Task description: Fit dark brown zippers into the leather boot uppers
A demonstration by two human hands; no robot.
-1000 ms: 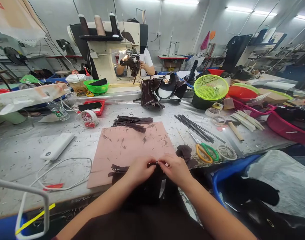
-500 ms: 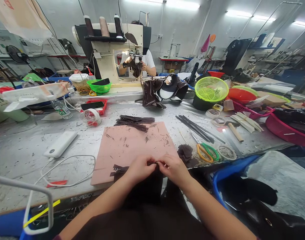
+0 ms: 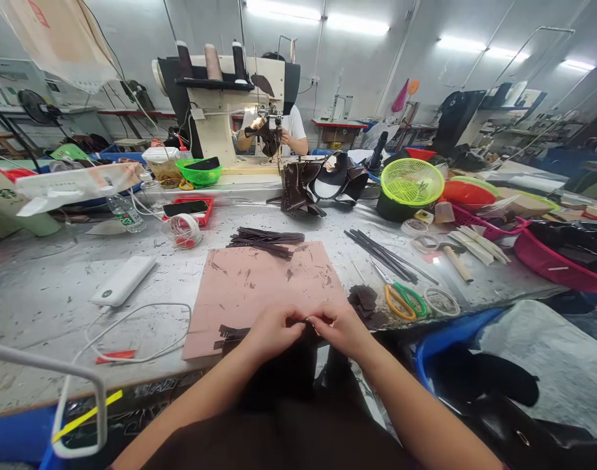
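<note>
Over the front edge of the pink board (image 3: 263,284), my left hand (image 3: 277,331) and my right hand (image 3: 338,329) meet with fingertips nearly touching. Both pinch a small dark strip (image 3: 308,322), mostly hidden by the fingers, so its exact kind is unclear. Left of my left hand, several dark zipper strips (image 3: 229,337) lie on the board, partly covered by my wrist. A bundle of dark strips (image 3: 266,241) rests across the board's far edge. Beside my right hand lies a pile of small dark brown pieces (image 3: 365,301).
Right of the board lie scissors (image 3: 400,301), long dark strips (image 3: 381,254) and a hammer (image 3: 458,262). A white power bank (image 3: 124,281) with a cable sits left. Behind, a co-worker (image 3: 294,127) sits at a sewing machine (image 3: 213,117). A blue bin (image 3: 428,349) stands below right.
The whole view has shifted slightly. My hands stay together in nearly the same place, still pinching; the fingers have moved only a little.
</note>
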